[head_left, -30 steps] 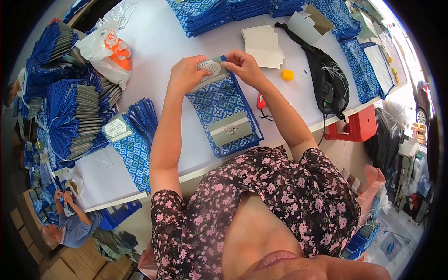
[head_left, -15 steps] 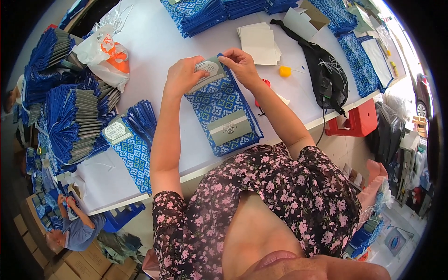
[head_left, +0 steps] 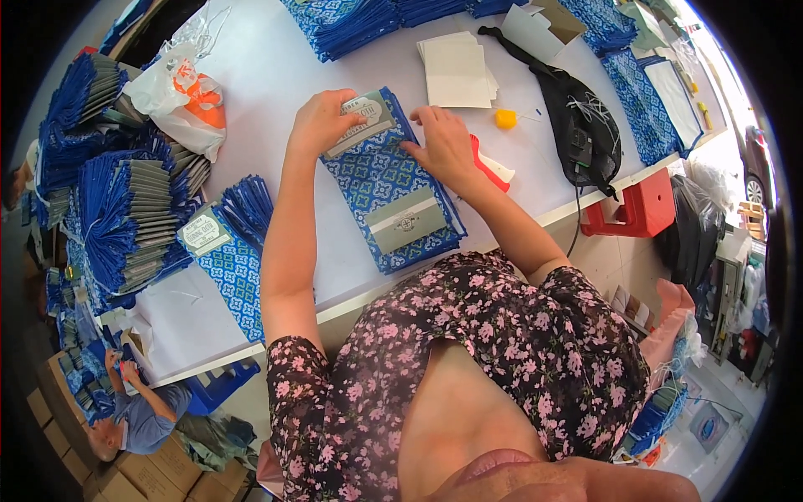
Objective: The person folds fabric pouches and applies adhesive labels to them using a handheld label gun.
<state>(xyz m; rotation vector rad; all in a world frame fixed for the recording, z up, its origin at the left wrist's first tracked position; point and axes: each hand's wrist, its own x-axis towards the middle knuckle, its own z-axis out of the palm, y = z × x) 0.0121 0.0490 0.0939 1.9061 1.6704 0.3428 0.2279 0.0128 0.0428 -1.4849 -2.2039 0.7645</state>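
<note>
White worktable [head_left: 276, 75] fills the upper half of the frame, running from lower left to upper right; tiled floor beyond its right edge.

Stacks of folded blue bags [head_left: 117, 201] stand on edge at the left of the frame, more blue stacks [head_left: 351, 21] along the top edge.

Centre of frame: flat blue patterned paper bag [head_left: 389, 188] lying on the table, grey label band across its lower part. Its top end is folded up, showing a grey printed flap [head_left: 360, 124].

Left hand [head_left: 322, 121], upper centre: fingers curled over the grey flap, gripping the bag's top edge. Right hand [head_left: 443, 142], just right of it: fingers spread fairly flat, pressing down on the bag's upper right edge; holds nothing.

Black pouch [head_left: 577, 125] with strap, upper right on the table. Second patterned bag [head_left: 230, 263] lies flat at centre left. Red stool [head_left: 627, 213] below the table edge, right. White plastic bag [head_left: 180, 92] with orange contents, upper left. White card stack [head_left: 456, 71], top centre. Red-and-white item [head_left: 489, 167] touching the right wrist; kind unclear. Small yellow block [head_left: 505, 119] beside the cards.

Another person [head_left: 138, 418] crouches at lower left by cardboard boxes.
</note>
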